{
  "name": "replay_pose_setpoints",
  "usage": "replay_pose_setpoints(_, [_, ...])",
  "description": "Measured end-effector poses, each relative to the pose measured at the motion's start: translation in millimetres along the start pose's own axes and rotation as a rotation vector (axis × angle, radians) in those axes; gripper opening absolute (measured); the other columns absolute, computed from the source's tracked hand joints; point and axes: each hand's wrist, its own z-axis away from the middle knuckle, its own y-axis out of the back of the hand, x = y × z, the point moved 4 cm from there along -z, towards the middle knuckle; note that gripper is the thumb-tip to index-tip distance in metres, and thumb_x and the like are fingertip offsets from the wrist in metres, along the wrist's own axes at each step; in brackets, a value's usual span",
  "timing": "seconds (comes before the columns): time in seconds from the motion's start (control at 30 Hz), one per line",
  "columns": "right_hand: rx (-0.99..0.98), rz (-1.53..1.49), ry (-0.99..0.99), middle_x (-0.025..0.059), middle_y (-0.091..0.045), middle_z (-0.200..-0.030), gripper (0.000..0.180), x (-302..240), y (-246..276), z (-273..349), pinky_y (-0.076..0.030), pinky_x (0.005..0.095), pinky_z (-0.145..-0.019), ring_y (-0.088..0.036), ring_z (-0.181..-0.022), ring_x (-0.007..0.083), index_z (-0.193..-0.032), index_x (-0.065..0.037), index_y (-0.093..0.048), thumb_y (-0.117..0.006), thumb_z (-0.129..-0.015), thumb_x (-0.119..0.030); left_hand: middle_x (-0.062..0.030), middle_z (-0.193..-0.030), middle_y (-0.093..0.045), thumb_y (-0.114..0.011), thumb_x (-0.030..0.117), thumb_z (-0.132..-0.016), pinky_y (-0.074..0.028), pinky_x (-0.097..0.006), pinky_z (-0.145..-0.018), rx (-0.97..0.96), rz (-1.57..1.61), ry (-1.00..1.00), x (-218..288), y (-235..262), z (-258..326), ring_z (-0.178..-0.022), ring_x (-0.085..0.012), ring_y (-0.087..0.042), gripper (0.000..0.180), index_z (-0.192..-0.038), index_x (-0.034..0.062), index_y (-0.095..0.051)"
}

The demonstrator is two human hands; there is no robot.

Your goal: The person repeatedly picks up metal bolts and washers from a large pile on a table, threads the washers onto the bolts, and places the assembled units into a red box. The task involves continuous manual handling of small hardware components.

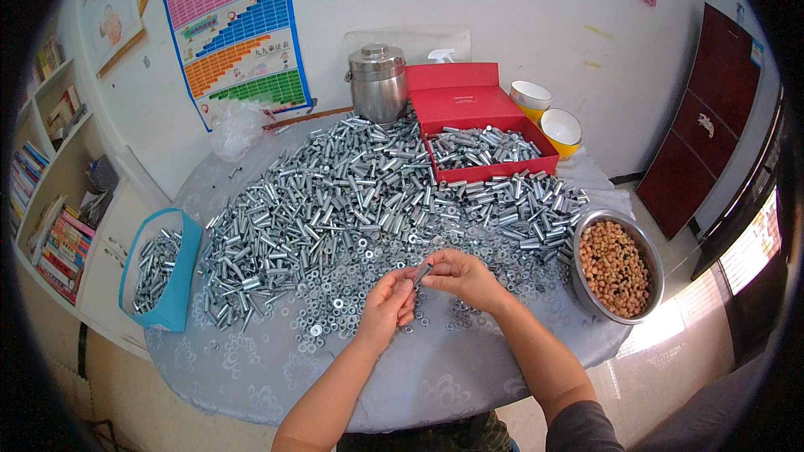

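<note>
Over the near middle of the table, my two hands meet around a small silver metal sleeve (423, 273). My left hand (387, 305) is closed, its thumb and fingertips at the lower end of the sleeve. My right hand (465, 278) pinches the sleeve from the other side; its fingers partly cover it. Whether a bolt sits inside cannot be made out. Loose flat washers (338, 303) lie scattered under and around both hands. Behind them spreads a wide heap of silver sleeves and bolts (327, 192).
A blue box (191, 272) of metal pieces stands at the left edge. Farther back are an open red box (494, 172) of sleeves, a lidded steel pot (377, 88), two bowls (559, 127) and a plastic bag (236, 132). A steel basin (656, 285) of brownish round pieces sits right.
</note>
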Motion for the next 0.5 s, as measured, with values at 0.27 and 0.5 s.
replay_pose_setpoints(0.27, [-0.062,0.482,0.226,0.0010,-0.060,-0.100,0.023,-2,-12,-1,-0.041,0.0310,-0.083,-0.052,-0.096,0.0144,-0.096,-0.009,-0.064,-0.070,-0.073,-0.012,-0.0053,-0.079,-0.051,-0.044,0.019,-0.092,-0.036,-0.022,-0.045,0.046,0.031,0.013,6,-15,4,-0.055,-0.0090,-0.042,0.028,-0.116,0.0042,-0.044])
replay_pose_setpoints(0.5, [0.311,0.382,0.000,0.0034,-0.062,-0.076,0.016,-23,33,6,-0.045,0.0225,-0.066,-0.056,-0.071,0.0095,-0.088,-0.005,-0.066,-0.068,-0.073,-0.012,0.0004,-0.066,-0.041,-0.045,0.019,-0.093,-0.033,-0.021,-0.046,0.075,-0.002,-0.054,3,9,-1,-0.052,-0.0061,-0.036,0.019,-0.102,0.0035,-0.050])
